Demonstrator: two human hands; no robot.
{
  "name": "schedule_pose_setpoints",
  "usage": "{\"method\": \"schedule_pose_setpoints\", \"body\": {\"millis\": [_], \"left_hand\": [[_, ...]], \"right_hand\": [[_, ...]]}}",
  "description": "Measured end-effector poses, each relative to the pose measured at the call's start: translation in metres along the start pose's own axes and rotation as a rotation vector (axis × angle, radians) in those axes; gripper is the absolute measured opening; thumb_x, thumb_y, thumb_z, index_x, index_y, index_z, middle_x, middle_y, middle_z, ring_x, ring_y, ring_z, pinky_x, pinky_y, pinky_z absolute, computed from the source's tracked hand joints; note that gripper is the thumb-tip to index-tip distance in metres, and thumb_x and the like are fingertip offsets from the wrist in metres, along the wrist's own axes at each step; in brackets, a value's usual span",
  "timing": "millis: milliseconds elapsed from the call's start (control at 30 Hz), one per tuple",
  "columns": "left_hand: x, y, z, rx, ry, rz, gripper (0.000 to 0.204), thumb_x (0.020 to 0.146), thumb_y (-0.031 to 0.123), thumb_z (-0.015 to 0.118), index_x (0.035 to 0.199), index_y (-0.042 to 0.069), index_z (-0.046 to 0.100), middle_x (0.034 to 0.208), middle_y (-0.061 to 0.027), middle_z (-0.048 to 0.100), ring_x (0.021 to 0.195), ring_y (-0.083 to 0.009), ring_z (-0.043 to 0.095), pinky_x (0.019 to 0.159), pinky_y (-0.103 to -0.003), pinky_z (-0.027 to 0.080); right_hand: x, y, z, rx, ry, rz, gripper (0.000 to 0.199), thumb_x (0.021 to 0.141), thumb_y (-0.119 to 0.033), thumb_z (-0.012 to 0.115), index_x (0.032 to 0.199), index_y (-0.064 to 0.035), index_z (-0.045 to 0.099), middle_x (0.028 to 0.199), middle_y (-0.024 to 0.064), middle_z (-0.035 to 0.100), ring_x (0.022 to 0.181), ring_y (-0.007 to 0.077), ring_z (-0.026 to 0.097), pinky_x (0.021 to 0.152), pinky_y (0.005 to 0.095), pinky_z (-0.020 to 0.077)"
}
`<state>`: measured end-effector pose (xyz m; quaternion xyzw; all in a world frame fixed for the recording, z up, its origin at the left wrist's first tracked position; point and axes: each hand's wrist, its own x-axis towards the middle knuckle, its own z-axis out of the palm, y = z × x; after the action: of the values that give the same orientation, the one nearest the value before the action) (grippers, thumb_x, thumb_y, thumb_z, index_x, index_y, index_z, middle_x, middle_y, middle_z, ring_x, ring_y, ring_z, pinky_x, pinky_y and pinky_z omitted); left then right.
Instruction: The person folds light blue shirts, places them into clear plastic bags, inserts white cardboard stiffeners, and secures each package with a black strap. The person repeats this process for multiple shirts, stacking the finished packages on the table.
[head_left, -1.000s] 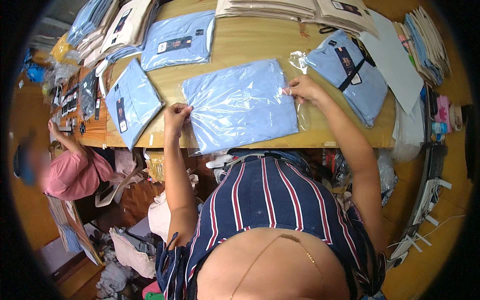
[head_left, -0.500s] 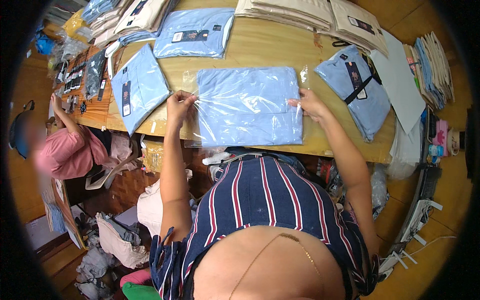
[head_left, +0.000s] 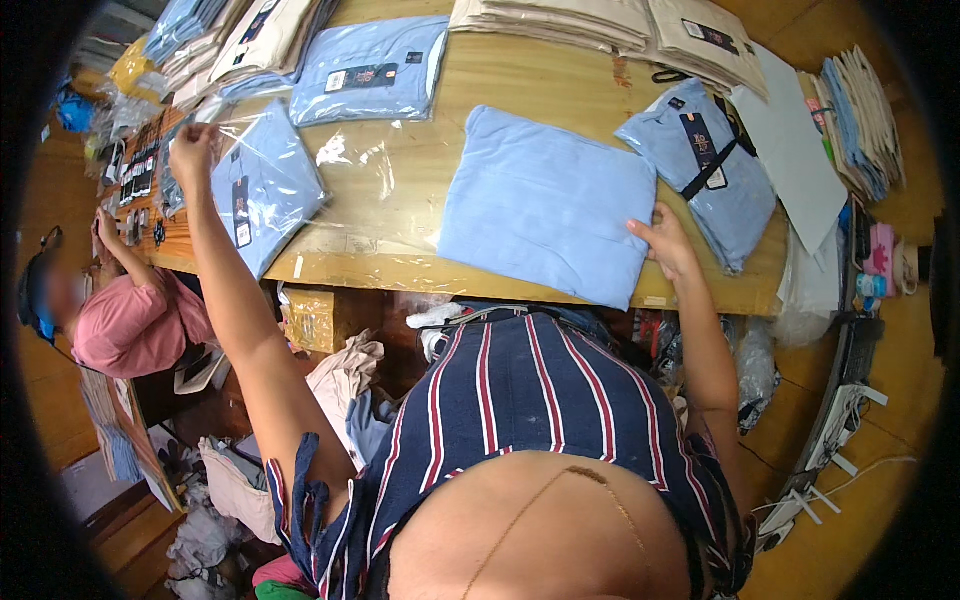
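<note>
A folded light-blue garment [head_left: 545, 200] lies bare on the table in front of me, slightly turned. My right hand [head_left: 665, 243] grips its right edge, thumb on top and fingers beneath. At the far left, my left hand [head_left: 195, 152] is raised and pinches a corner of a clear plastic bag [head_left: 345, 150]. The bag trails from there over the table, apart from the garment. Beneath my left hand's end of the bag is a bagged blue garment [head_left: 275, 185] with a dark tag. Another bagged blue garment [head_left: 708, 165] with a black strap lies beyond my right hand.
A further bagged blue garment [head_left: 372, 68] lies toward the back. Stacks of beige garments [head_left: 560, 25] line the table's far edge, near white sheets [head_left: 785, 145] at right. At left, a person in pink [head_left: 140, 315] sits by small dark tags. Clothes and plastic fill the floor.
The plastic bag has come off the blue garment, drawn left by my left hand. The garment has shifted right and turned a little, with my right hand on it.
</note>
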<state>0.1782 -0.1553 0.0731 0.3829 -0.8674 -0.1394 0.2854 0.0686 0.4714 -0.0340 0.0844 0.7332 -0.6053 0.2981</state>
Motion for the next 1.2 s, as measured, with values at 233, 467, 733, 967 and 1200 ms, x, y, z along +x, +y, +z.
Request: {"method": "schedule_pose_setpoints", "body": {"millis": [233, 467, 733, 967, 1200], "left_hand": [[-0.03, 0.031, 0.021, 0.607, 0.42, 0.052, 0.06, 0.062, 0.034, 0.068, 0.111, 0.01, 0.043, 0.093, -0.0153, 0.054, 0.086, -0.0308, 0.051, 0.072, -0.036, 0.041], [-0.234, 0.14, 0.025, 0.136, -0.549, 0.11, 0.034, 0.077, 0.037, 0.051, 0.082, 0.004, 0.058, 0.067, -0.0182, 0.057, 0.067, -0.034, 0.056, 0.061, -0.04, 0.044], [-0.32, 0.16, 0.062, -0.126, -0.446, -0.006, 0.039, 0.059, 0.023, 0.07, 0.081, -0.004, 0.053, 0.074, -0.0191, 0.055, 0.065, -0.032, 0.053, 0.06, -0.038, 0.043], [-0.311, 0.172, 0.051, -0.145, -0.55, -0.069, 0.035, 0.055, 0.019, 0.073, 0.072, -0.001, 0.05, 0.066, -0.0147, 0.055, 0.061, -0.0284, 0.054, 0.056, -0.036, 0.042], [-0.245, 0.202, 0.028, -0.59, -0.337, -0.012, 0.031, 0.055, 0.011, 0.073, 0.073, -0.001, 0.051, 0.064, -0.0109, 0.056, 0.06, -0.0196, 0.054, 0.056, -0.029, 0.043]], "right_hand": [[-0.039, -0.045, 0.004, -0.81, 0.137, -0.11, 0.038, 0.07, -0.022, 0.063, 0.095, 0.0035, 0.048, 0.076, 0.0173, 0.058, 0.064, 0.0248, 0.058, 0.054, 0.0354, 0.0464], [0.068, -0.103, 0.064, -0.858, 0.037, -0.772, 0.034, 0.069, -0.027, 0.061, 0.087, 0.0007, 0.057, 0.08, 0.0198, 0.058, 0.076, 0.0303, 0.057, 0.064, 0.0365, 0.0436], [0.141, -0.131, 0.154, -1.005, -0.574, -0.372, 0.048, 0.058, -0.03, 0.072, 0.094, -0.0008, 0.059, 0.088, 0.0138, 0.06, 0.08, 0.0237, 0.056, 0.072, 0.0304, 0.0426], [0.133, -0.136, 0.14, -0.757, -0.854, -0.352, 0.043, 0.062, -0.018, 0.07, 0.099, -0.0008, 0.056, 0.093, 0.0095, 0.059, 0.084, 0.018, 0.053, 0.076, 0.0284, 0.0406], [0.059, -0.227, 0.075, -0.661, -0.629, -0.689, 0.028, 0.067, -0.005, 0.061, 0.094, -0.0011, 0.055, 0.084, 0.001, 0.057, 0.081, 0.0083, 0.051, 0.073, 0.02, 0.0396]]}}
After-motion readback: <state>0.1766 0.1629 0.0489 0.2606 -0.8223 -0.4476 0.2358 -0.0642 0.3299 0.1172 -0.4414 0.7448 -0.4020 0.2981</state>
